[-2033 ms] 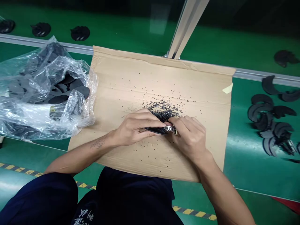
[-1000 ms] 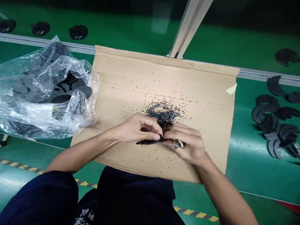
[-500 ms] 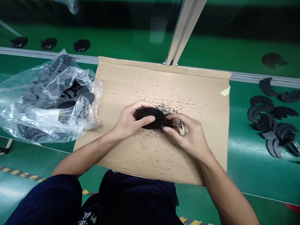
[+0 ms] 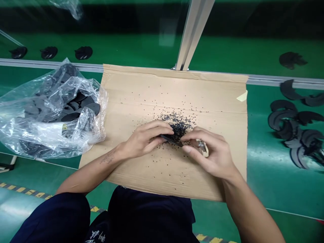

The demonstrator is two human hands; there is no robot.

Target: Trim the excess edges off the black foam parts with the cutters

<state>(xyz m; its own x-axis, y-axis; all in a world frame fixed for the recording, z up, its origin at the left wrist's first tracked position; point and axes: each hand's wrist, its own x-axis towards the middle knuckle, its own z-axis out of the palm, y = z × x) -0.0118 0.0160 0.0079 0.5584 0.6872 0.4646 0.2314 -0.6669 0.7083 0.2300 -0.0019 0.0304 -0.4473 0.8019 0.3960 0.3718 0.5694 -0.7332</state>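
Left hand (image 4: 144, 140) clamped on a thin black piece (image 4: 170, 139), right hand (image 4: 212, 153) curled around a small metal-and-cream tool (image 4: 202, 147); white lettering (image 4: 97, 237) on dark clothing (image 4: 149, 216) too blurred to read.

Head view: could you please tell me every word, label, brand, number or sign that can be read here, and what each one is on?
White printed characters on the dark navy clothing: cut off by the frame, too blurred to read.
Small yellow label inside the clear plastic bag: too small to read.
Dark tattoo on the left forearm: too blurred to read.
No other text is legible.
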